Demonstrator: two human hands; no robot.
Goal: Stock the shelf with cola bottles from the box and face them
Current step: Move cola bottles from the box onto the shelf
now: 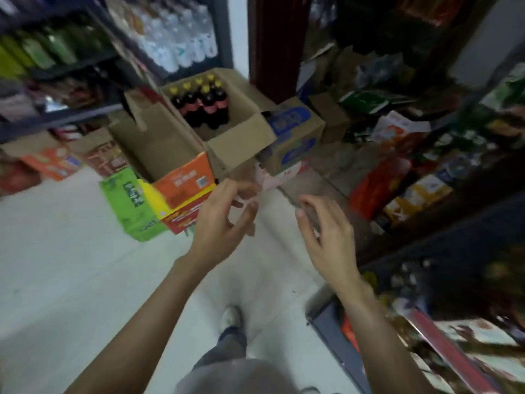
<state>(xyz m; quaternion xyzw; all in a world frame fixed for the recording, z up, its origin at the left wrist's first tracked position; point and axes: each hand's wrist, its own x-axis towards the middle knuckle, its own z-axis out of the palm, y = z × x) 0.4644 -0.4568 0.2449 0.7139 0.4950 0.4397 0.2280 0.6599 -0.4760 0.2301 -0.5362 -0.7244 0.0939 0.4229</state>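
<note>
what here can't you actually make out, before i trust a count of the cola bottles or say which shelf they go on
Head view only:
- Cola bottles: about six yellow caps show; the box walls hide their bases and any others.
- Bottle labels: print lost to blur.
- Right-hand shelves: motion blur smears the goods, so no cola slot can be picked out.
- Left hand and right hand: both empty, fingertips blurred.

No legible text anywhere; frame blurred. Print on orange carton [184, 177] just beyond left-hand fingers [241, 191]: unreadable. Green carton [127, 200] lettering, left of those fingers: unreadable. Cola bottles [204, 103] pink labels, far past fingertips: unreadable.
</note>
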